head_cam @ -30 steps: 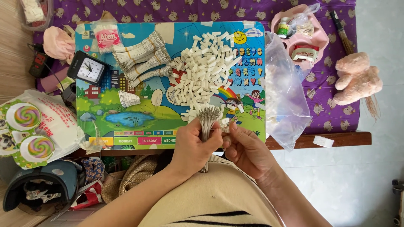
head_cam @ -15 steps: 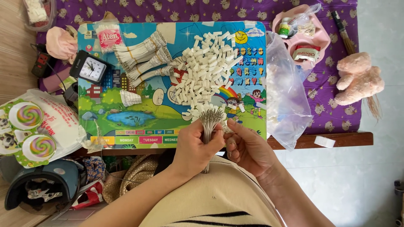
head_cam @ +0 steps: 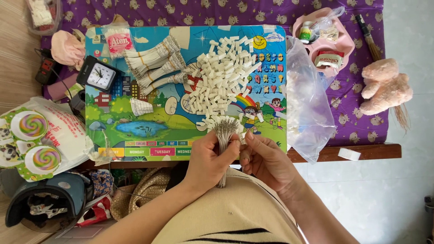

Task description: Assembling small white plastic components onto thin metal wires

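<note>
Wire bundle (head_cam: 223,135) gripped in left hand (head_cam: 210,160) fingers, right hand (head_cam: 264,158) pinching its top, three tied bundles (head_cam: 156,65) on mat (head_cam: 149,131).

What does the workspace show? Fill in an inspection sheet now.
Surface: colourful cartoon board on a purple patterned cloth.
Job's things: bundle of thin grey sticks; pile of small white pieces; tied bundles.
Clutter: black clock, clear plastic bag, pink tray, pink plush toy, helmet.
Hands: left hand grips the stick bundle; right hand touches its top beside it.
Cables: thin black cable at left.
Surroundings: pale tiled floor.
</note>
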